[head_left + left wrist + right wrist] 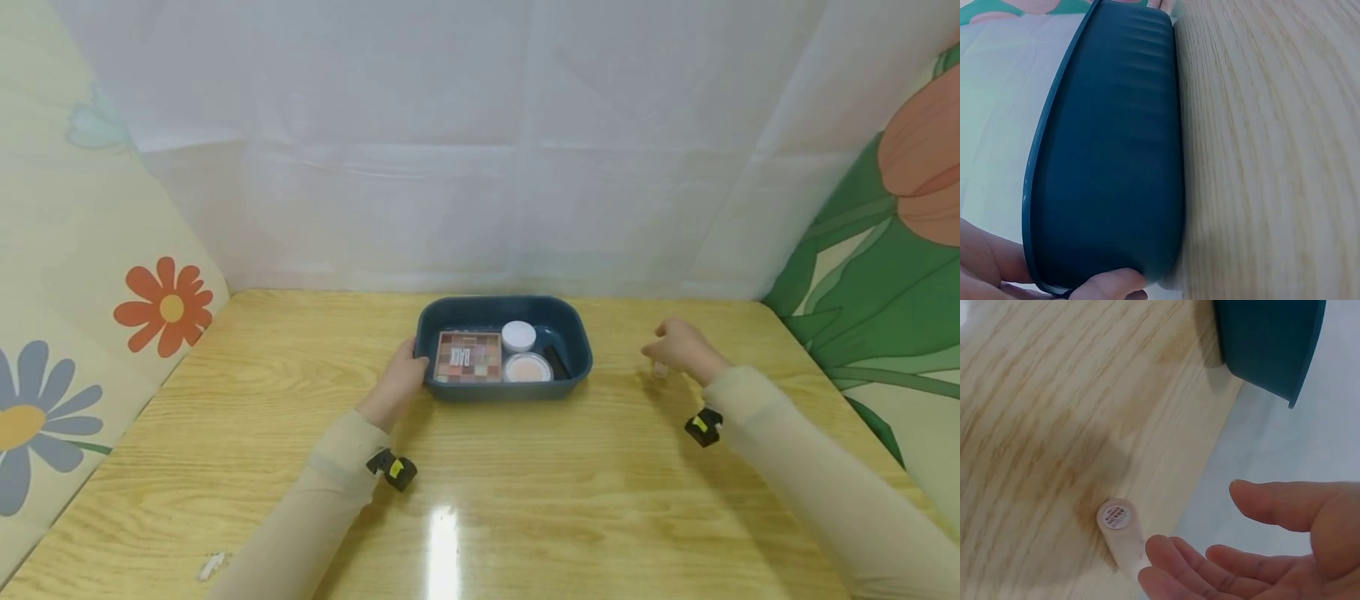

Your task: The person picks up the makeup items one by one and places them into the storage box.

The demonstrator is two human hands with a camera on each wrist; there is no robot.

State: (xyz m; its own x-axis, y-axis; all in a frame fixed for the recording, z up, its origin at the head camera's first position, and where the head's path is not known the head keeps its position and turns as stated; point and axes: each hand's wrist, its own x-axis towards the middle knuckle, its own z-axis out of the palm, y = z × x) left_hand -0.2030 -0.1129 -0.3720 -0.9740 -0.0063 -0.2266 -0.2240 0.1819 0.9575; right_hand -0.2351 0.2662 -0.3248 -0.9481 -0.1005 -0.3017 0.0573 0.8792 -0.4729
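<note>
A dark blue plastic bin (506, 392) stands on the wooden table. My left hand (397, 383) grips its left end, the thumb (1110, 284) lying against the outer wall. Inside the bin are an eyeshadow palette (468, 357), a white round jar (518, 335), a round compact (527, 368) with a pale pink centre, and a black stick-shaped item (557, 363). To the right of the bin, my right hand (684, 348) hovers with thumb and fingers apart. Near its fingertips a small pale pink tube (1124, 537) with a round label on its end lies on the table.
The wooden table (525, 483) runs back to a white cloth (480, 167). Flower-patterned panels (67, 275) flank it on both sides. A small white patch (212, 565) marks the table at the front left.
</note>
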